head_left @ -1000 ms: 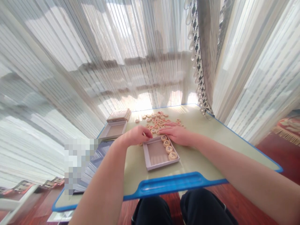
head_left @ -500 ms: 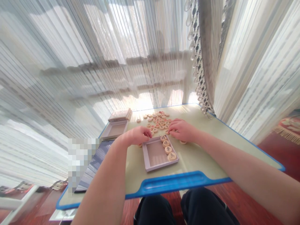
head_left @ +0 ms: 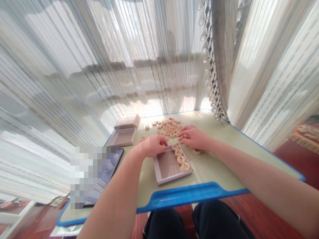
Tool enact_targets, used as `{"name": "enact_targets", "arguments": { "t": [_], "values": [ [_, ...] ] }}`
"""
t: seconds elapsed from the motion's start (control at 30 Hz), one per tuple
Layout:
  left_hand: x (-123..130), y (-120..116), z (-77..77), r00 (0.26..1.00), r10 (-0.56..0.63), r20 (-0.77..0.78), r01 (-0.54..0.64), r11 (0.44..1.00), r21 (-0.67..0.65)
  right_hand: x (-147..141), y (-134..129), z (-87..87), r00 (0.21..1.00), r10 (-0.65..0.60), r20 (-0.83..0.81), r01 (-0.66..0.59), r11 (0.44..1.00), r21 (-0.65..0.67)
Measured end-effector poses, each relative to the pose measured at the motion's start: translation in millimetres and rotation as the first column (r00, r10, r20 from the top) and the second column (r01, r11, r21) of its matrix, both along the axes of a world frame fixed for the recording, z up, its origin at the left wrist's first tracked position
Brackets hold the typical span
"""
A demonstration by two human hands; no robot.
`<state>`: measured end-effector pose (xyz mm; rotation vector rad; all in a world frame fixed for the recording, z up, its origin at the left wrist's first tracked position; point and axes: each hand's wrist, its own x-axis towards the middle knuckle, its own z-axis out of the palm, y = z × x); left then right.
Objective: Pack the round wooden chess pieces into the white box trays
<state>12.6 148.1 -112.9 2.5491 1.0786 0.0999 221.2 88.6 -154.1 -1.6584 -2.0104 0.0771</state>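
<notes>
A shallow pale-lilac cardboard box (head_left: 170, 180) lies on the table in front of me. Four would overstate certainty, so: several black-marked xiangqi pieces (head_left: 180, 160) line its right side. At the box's far left corner is my left hand (head_left: 156, 146), its fingers curled over the far rim; the fingertips are partly hidden. My right hand (head_left: 193, 137) rests beyond the box to the right, fingers apart and touching loose pieces. One black-marked piece (head_left: 180, 140) shows by its fingertips, and another piece (head_left: 196, 151) lies under its wrist side. Further loose xiangqi pieces (head_left: 172, 130) spread behind both hands.
A second open box (head_left: 122, 136) stands at the far left, with a stacked light-coloured package (head_left: 126, 121) behind it. A tablet-like device (head_left: 109, 177), partly blurred out, lies left of my left forearm. The table (head_left: 224, 162) has a blue raised edge. Sheer curtains (head_left: 149, 66) hang behind.
The box has shifted slightly right and towards me, along with my left hand. More pieces show left of that hand and at my right fingertips.
</notes>
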Motion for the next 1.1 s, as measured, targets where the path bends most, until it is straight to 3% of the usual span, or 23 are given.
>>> {"name": "enact_targets", "arguments": {
  "t": [0.2,0.37,0.57,0.77,1.0,1.1],
  "values": [
    [3,-1,-2.2,0.997,-0.078,0.015,0.077,0.995,0.059,-1,1,-0.9,1.000,0.015,0.021,-0.014,1.000,-0.026],
    [4,-3,1.3,0.996,-0.071,0.056,0.069,0.997,0.028,-3,1,0.4,0.993,-0.052,-0.104,0.059,0.996,0.065],
    [9,-6,2.4,0.955,-0.068,0.289,0.063,0.998,0.026,-13,-6,8.7,0.961,0.048,-0.271,-0.006,0.988,0.152],
    [15,-8,-4.0,0.894,-0.099,0.437,0.082,0.995,0.058,-14,-8,11.6,0.902,0.087,-0.422,-0.077,0.996,0.040],
    [16,-12,1.2,0.898,-0.107,0.428,0.091,0.994,0.057,-11,-11,14.7,0.796,0.116,-0.594,-0.176,0.983,-0.044],
    [15,-10,1.3,0.894,-0.099,0.438,0.079,0.995,0.063,-10,-11,15.7,0.788,0.112,-0.606,-0.174,0.984,-0.043]
  ]
}}
